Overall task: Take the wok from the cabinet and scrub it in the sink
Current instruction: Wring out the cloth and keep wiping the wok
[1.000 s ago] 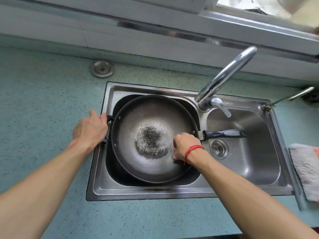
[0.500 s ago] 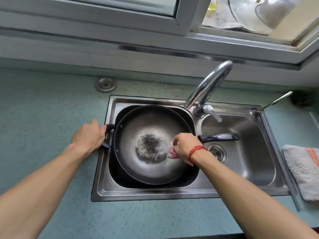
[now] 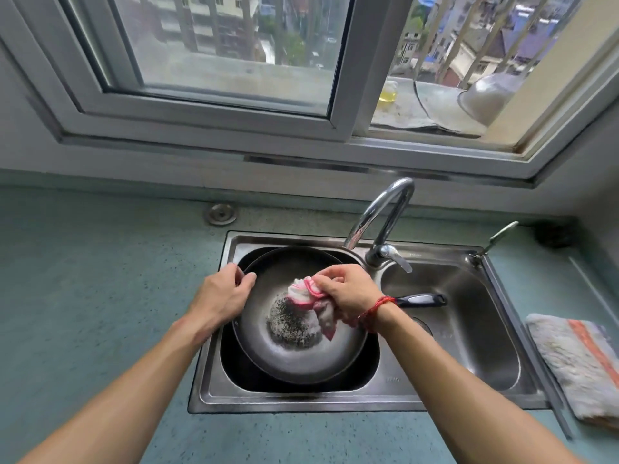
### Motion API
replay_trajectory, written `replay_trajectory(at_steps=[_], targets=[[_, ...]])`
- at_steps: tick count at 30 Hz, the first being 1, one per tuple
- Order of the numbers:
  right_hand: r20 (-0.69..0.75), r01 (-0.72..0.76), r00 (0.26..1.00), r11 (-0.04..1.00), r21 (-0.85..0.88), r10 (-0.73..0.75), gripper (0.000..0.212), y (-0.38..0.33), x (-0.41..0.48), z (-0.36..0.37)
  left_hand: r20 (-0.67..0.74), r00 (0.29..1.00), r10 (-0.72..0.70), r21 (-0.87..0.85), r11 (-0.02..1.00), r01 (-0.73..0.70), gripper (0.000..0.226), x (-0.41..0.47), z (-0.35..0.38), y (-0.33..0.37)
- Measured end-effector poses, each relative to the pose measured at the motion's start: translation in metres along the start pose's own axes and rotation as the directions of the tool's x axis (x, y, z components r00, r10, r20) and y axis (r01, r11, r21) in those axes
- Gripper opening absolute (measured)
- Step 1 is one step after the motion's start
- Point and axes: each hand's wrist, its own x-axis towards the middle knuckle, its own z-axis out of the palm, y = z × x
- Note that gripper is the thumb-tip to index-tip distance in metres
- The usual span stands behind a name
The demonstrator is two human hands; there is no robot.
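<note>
wok (image 3: 294, 360) in sink (image 3: 301, 401) | left hand (image 3: 221, 296) grips rim | right hand (image 3: 348, 293) clutches cloth (image 3: 310, 296) | teal counter (image 3: 100, 296)

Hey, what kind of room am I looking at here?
Most likely a home kitchen, several floors up. A double-bowl steel sink with a curved faucet is set into a speckled countertop, a wok sits in the left bowl, and the window overlooks apartment buildings.

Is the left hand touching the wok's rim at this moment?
Touching. The head view shows the left hand curled over the far-left rim of the wok, fingers wrapped on its edge with no gap visible.
</note>
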Motion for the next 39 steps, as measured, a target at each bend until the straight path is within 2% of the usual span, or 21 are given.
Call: replay_trajectory(at_steps=[2,5,9,11,15,18,22,27,29,31,34,39], targets=[[-0.021,0.05,0.999,0.993,0.111,-0.048,0.014,-0.016,-0.006,-0.005,0.022,0.999,0.031,-0.125,0.992,-0.028,0.025,-0.004,-0.004,0.017],[-0.081,0.099,0.993,0.963,0.252,-0.081,0.014,-0.039,-0.011,-0.014,0.046,0.996,0.07,-0.382,0.923,-0.047,0.03,-0.009,-0.012,0.042],[-0.142,0.125,0.987,0.89,0.438,-0.069,0.013,-0.057,-0.013,-0.023,0.055,0.993,0.107,-0.658,0.752,-0.045,0.043,-0.02,-0.023,0.074],[-0.169,0.143,0.983,0.868,0.476,-0.069,0.012,-0.061,-0.013,-0.027,0.068,0.989,0.134,-0.743,0.668,-0.04,0.047,-0.024,-0.027,0.084],[-0.194,0.184,0.976,0.839,0.512,-0.095,0.011,-0.066,-0.021,-0.031,0.098,0.972,0.215,-0.78,0.624,-0.059,0.058,-0.03,-0.031,0.096],[-0.143,0.178,0.983,0.83,0.529,-0.119,0.015,-0.068,-0.03,-0.028,0.07,0.973,0.221,-0.788,0.61,-0.082,0.047,-0.037,-0.026,0.103],[0.027,0.2,0.969,0.839,0.507,-0.247,0.041,-0.065,-0.042,-0.026,0.046,0.966,0.254,-0.863,0.497,-0.09,0.039,-0.048,-0.025,0.112],[0.097,0.235,0.942,0.838,0.492,-0.321,0.032,-0.061,-0.049,-0.029,0.073,0.948,0.309,-0.901,0.427,-0.07,0.015,-0.054,-0.033,0.121],[0.066,0.18,0.966,0.829,0.529,-0.251,0.029,-0.059,-0.047,-0.029,0.076,0.944,0.322,-0.911,0.407,-0.066,0.01,-0.054,-0.036,0.122],[0.036,0.085,0.991,0.818,0.568,-0.127,0.029,-0.057,-0.044,-0.033,0.067,0.946,0.318,-0.92,0.385,-0.064,0.019,-0.055,-0.04,0.123],[0.006,0.03,0.999,0.796,0.604,-0.042,0.028,-0.055,-0.043,-0.039,0.041,0.957,0.286,-0.933,0.354,-0.066,0.027,-0.056,-0.046,0.125],[-0.117,0.069,0.992,0.615,0.786,0.037,0.023,-0.052,-0.036,-0.055,-0.061,0.974,0.218,-0.931,0.34,-0.135,0.021,-0.047,-0.056,0.119]])
